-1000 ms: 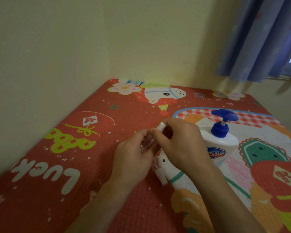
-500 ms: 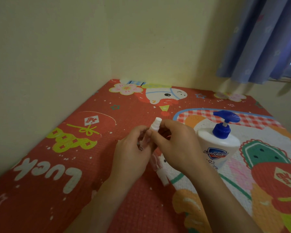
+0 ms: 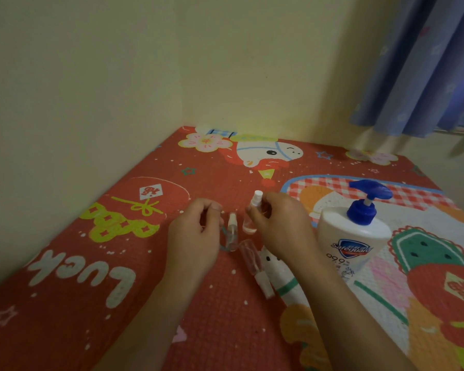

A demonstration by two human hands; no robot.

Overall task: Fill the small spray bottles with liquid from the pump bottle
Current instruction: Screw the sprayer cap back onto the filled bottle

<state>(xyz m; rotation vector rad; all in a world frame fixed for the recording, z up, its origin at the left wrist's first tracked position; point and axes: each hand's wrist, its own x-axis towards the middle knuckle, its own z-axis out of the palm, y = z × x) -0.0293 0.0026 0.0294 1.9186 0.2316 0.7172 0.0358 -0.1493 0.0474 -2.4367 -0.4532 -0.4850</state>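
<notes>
A pale yellow wall (image 3: 118,76) fills the upper half of the frame, and a blue curtain (image 3: 423,62) hangs in the upper right corner. Below them lies a red mat (image 3: 212,317) with cartoon prints and the word "Luck" at the lower left.

Your right hand (image 3: 281,226), a little right of the centre, holds one small spray bottle (image 3: 252,214) above the mat; your fingers are curled around its clear body, and its white spray head points up. Your left hand (image 3: 196,234) is just left of the centre. Its fingers are loosely curled, and you seem to hold nothing in it, but I cannot tell this for sure.

Between your two hands a second spray bottle (image 3: 232,232) stands upright on the mat, just beside your left hand. A third spray bottle (image 3: 253,262) lies on its side below it, with the white head toward the lower edge of the frame.

The white pump bottle (image 3: 351,242) with the blue pump stands on the mat at the right, near your right wrist.
</notes>
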